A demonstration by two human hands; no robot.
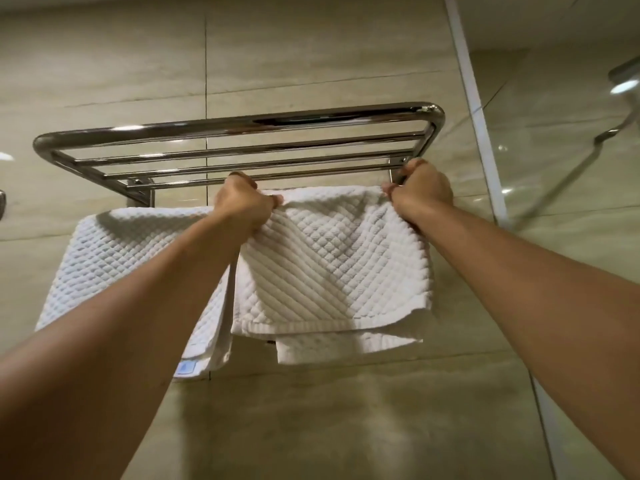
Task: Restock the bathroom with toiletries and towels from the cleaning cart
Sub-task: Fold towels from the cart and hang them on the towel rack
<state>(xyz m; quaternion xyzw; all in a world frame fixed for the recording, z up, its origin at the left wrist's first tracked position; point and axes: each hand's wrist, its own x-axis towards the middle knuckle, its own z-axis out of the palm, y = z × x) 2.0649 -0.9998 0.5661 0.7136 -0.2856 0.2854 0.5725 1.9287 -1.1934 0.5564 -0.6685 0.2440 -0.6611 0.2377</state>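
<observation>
Both the left hand [242, 206] and right hand [420, 188] pinch the top fold of a white waffle towel [332, 265] draped over the chrome rack [242, 133] rail beside another towel [128, 258]; soft, light, floppy, it likely handles best by its upper corners.

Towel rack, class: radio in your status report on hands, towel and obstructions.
Left hand and right hand grip right towel's top edge at the rack. Left towel hangs alongside, edges overlapping. Nothing blocking.
</observation>
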